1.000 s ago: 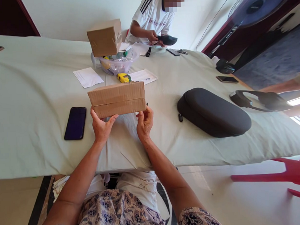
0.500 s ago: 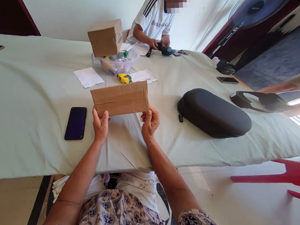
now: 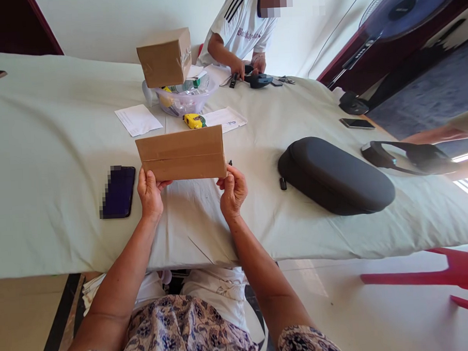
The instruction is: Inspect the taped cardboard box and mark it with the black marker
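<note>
A flat brown cardboard box (image 3: 181, 154) is held up in front of the wearer, just above a table draped in a pale green sheet (image 3: 51, 168). Its long axis runs left to right across the middle of the frame, and a seam follows that length. The left hand (image 3: 150, 194) supports the lower edge left of centre, with fingers curled upward and the thumb reaching right along the bottom. The right hand (image 3: 232, 192) sits nearer the box's right end, its thumb and fingers closed in a pinch on the lower corner. The hands stand well apart, the box bridging them, and neither touches anything else. Just left of the left hand lies a black smartphone (image 3: 118, 192); to the right of the right hand rests a dark grey oval zip case (image 3: 335, 176). Beyond the box are a yellow tape measure (image 3: 195, 121) and a clear plastic bowl (image 3: 182, 101). Near the top of the frame, a co-worker's hands (image 3: 239, 67) work on a small dark object (image 3: 259, 81).
</note>
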